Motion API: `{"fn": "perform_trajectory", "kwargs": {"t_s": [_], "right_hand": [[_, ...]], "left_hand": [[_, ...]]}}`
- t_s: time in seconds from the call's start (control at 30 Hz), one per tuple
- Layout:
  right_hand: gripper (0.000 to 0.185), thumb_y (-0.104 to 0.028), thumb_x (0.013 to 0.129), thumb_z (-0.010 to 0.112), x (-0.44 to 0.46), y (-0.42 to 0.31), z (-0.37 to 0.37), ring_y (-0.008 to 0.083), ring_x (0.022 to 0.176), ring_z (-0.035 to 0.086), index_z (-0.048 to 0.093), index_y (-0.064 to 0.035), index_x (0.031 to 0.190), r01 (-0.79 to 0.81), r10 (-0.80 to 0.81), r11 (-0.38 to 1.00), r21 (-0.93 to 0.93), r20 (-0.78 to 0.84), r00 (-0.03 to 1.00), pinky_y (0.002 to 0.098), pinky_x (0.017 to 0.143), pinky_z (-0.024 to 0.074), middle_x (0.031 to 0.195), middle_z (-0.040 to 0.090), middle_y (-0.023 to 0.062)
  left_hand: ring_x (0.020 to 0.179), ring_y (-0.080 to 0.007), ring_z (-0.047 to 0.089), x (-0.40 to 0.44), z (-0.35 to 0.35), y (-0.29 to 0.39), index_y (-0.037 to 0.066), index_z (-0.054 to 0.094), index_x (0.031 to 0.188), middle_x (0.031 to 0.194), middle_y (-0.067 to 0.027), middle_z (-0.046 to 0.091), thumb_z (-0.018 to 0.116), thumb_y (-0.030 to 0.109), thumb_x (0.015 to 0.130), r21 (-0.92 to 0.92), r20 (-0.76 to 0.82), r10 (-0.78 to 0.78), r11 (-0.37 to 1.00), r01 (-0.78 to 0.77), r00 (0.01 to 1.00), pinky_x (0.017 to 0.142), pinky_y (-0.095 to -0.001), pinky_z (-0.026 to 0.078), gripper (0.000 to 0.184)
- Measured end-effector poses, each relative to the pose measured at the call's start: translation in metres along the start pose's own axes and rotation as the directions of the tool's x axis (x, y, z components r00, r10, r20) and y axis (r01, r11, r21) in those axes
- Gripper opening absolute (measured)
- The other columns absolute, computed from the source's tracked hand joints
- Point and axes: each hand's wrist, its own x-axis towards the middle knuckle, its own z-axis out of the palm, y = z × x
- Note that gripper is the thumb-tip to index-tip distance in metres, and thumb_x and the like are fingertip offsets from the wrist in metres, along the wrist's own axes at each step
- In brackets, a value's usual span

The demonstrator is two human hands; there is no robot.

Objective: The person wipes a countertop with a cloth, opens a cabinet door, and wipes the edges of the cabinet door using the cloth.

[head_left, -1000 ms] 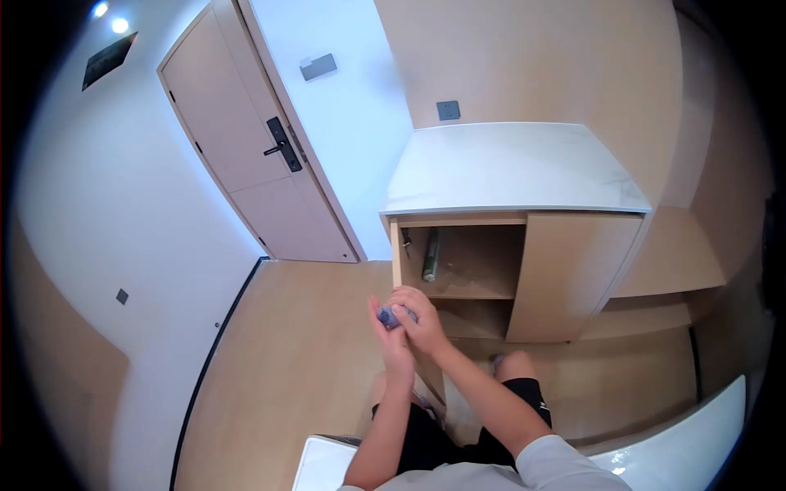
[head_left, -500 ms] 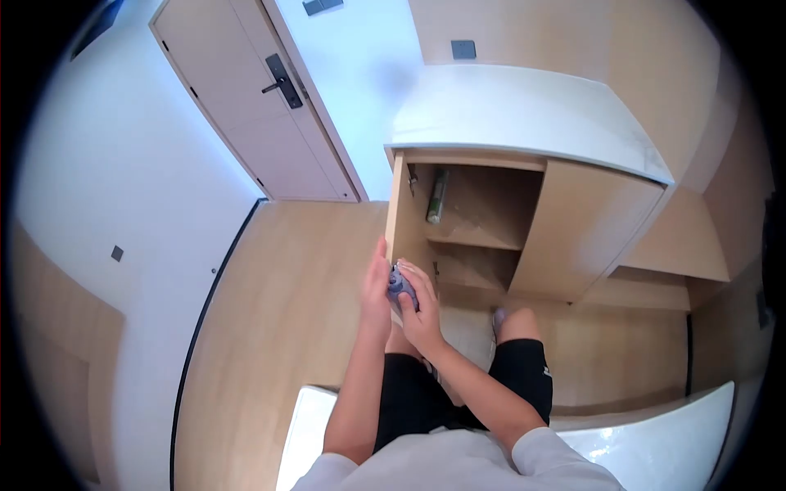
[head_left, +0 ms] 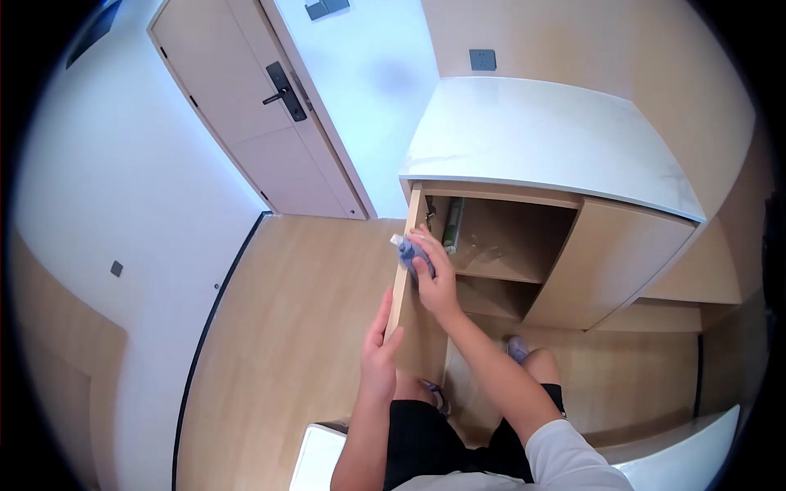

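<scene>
My right hand presses a bunched grey-purple cloth against the upper part of the open cabinet door. A white bit of the cloth sticks out past the door's edge. Lower down, my left hand grips the same door, fingers along its outer face and thumb at the edge. Behind the door, the wooden cabinet shows two shelf levels. A green and white tube-shaped item stands at the left of the upper one, with something clear, perhaps plastic, beside it.
A white marbled countertop tops the cabinet, and its right door is closed. At the far left is a room door with a black handle. White furniture edges lie by my legs. The floor is wood.
My hands have separated. The right hand with the cloth has moved up the door's edge, while the left has slid down it. The view has tilted, so the cabinet sits lower in frame.
</scene>
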Motion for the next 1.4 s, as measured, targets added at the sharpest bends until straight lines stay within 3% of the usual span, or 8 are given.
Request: {"fn": "perform_trajectory", "kwargs": {"t_s": [0.23, 0.43, 0.67, 1.0, 1.03, 1.2, 1.33, 1.4], "right_hand": [[0.031, -0.015, 0.107, 0.06, 0.062, 0.074, -0.002, 0.0308, 0.133, 0.061, 0.067, -0.0017, 0.134, -0.107, 0.11, 0.994, 0.028, -0.114, 0.987, 0.0378, 0.115, 0.0431, 0.137, 0.068, 0.0153], [0.031, -0.019, 0.109, 0.06, 0.087, 0.085, -0.005, 0.0272, 0.123, 0.065, 0.067, -0.0046, 0.135, -0.182, 0.172, 0.981, -0.066, -0.137, 0.975, 0.0353, 0.108, 0.0471, 0.133, 0.07, 0.0145], [0.034, -0.025, 0.111, 0.057, 0.084, 0.089, -0.01, 0.0235, 0.123, 0.064, 0.065, -0.0048, 0.137, -0.286, 0.293, 0.953, 0.097, -0.07, 0.954, 0.0336, 0.108, 0.0467, 0.132, 0.07, 0.0127], [0.033, -0.016, 0.11, 0.056, -0.029, -0.023, -0.016, 0.0234, 0.131, 0.059, 0.062, 0.0013, 0.137, -0.333, 0.349, 0.924, 0.187, -0.058, 0.935, 0.0347, 0.113, 0.0435, 0.139, 0.065, 0.013], [0.04, -0.026, 0.113, 0.055, -0.042, -0.033, -0.018, 0.0188, 0.13, 0.057, 0.059, 0.0, 0.142, -0.327, 0.338, 0.929, 0.172, -0.042, 0.94, 0.0327, 0.115, 0.0417, 0.141, 0.063, 0.0097], [0.033, -0.016, 0.11, 0.057, -0.093, -0.088, -0.019, 0.0267, 0.135, 0.058, 0.062, 0.0007, 0.138, -0.364, 0.386, 0.902, 0.234, -0.057, 0.921, 0.0372, 0.116, 0.0424, 0.144, 0.063, 0.0145], [0.037, -0.013, 0.109, 0.058, -0.129, -0.11, -0.021, 0.0263, 0.136, 0.057, 0.059, 0.0011, 0.142, -0.47, 0.491, 0.845, 0.256, -0.022, 0.871, 0.0364, 0.118, 0.0402, 0.144, 0.062, 0.0147], [0.037, -0.013, 0.108, 0.058, -0.151, -0.111, -0.024, 0.0262, 0.137, 0.057, 0.059, 0.001, 0.143, -0.493, 0.505, 0.831, 0.257, 0.018, 0.863, 0.037, 0.118, 0.0398, 0.145, 0.062, 0.0152]], "left_hand": [[0.155, -0.0232, 0.038, -0.003, 0.011, 0.0, -0.003, 0.037, 0.162, 0.169, -0.0127, 0.04, 0.054, 0.001, 0.101, 0.221, -0.036, 0.058, 0.974, -0.048, 0.998, 0.126, -0.038, 0.029, 0.063], [0.157, -0.0232, 0.034, -0.007, 0.028, -0.01, -0.005, 0.035, 0.162, 0.17, -0.0143, 0.038, 0.051, 0.002, 0.105, 0.181, -0.017, 0.105, 0.978, -0.101, 0.994, 0.127, -0.0388, 0.027, 0.06], [0.157, -0.0226, 0.035, -0.014, 0.049, -0.006, -0.005, 0.031, 0.164, 0.171, -0.0138, 0.035, 0.05, 0.001, 0.106, 0.136, -0.026, 0.032, 0.99, -0.028, 0.999, 0.127, -0.0377, 0.028, 0.061], [0.152, -0.0203, 0.041, -0.012, 0.044, -0.032, -0.001, 0.034, 0.165, 0.169, -0.0123, 0.038, 0.045, 0.002, 0.109, 0.018, -0.058, 0.091, 0.996, -0.09, 0.994, 0.124, -0.0345, 0.034, 0.057], [0.151, -0.0202, 0.041, -0.01, 0.044, -0.033, -0.001, 0.034, 0.164, 0.169, -0.0121, 0.038, 0.045, 0.002, 0.109, 0.01, -0.056, 0.1, 0.995, -0.1, 0.993, 0.123, -0.0344, 0.034, 0.057], [0.142, -0.0201, 0.05, -0.007, 0.042, -0.031, 0.0, 0.035, 0.164, 0.161, -0.0133, 0.049, 0.043, 0.011, 0.113, -0.097, -0.058, 0.039, 0.994, -0.044, 0.998, 0.12, -0.0343, 0.039, 0.053], [0.144, -0.0214, 0.05, -0.016, 0.027, -0.03, 0.0, 0.034, 0.165, 0.162, -0.0138, 0.047, 0.045, 0.016, 0.111, -0.217, 0.08, 0.098, 0.973, -0.079, 0.992, 0.119, -0.0336, 0.04, 0.057], [0.143, -0.0206, 0.051, -0.017, 0.027, -0.027, 0.001, 0.033, 0.165, 0.162, -0.0134, 0.047, 0.047, 0.012, 0.108, -0.213, 0.006, 0.047, 0.976, -0.044, 0.999, 0.118, -0.0334, 0.04, 0.06]]}}
